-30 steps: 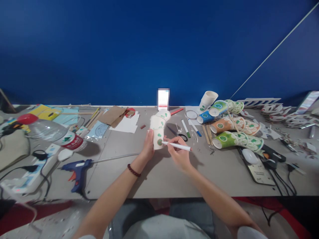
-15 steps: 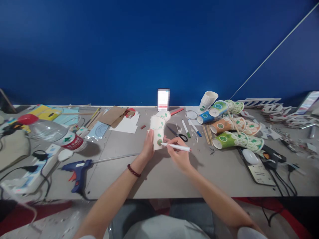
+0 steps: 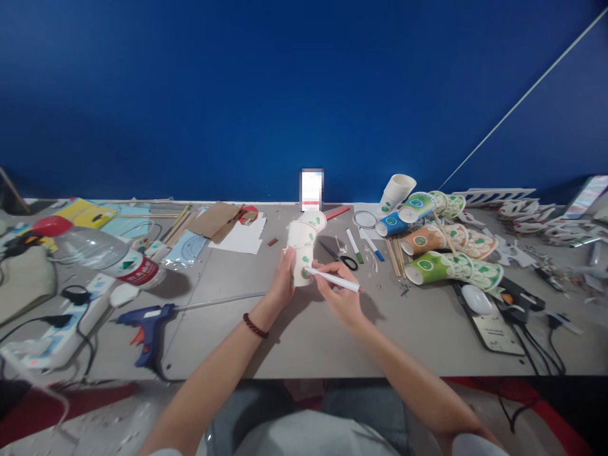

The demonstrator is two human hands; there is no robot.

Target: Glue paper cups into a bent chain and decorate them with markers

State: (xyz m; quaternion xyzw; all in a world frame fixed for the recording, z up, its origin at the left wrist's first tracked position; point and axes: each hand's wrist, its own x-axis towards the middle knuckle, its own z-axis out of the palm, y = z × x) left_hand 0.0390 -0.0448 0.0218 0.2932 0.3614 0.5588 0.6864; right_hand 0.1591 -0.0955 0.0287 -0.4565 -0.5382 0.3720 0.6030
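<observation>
My left hand is wrapped round the side of white paper cups with green leaf prints, joined in a bent row. In my right hand is a white marker, pinched like a pen. Its tip is at the green round mark on the lowest cup; whether it touches the paper I cannot tell. Behind my right hand lie black-handled scissors, and beyond them a green-capped marker and a blue-capped marker.
Coloured cup rows and a stack of white cups stand on the right, near a phone with a white mouse. To the left are a blue glue gun, a plastic bottle, a power strip and cardboard.
The cups have shifted slightly to the right in my left hand. The marker's tip has moved a little up and left on the round mark, its shaft tilting more steeply.
</observation>
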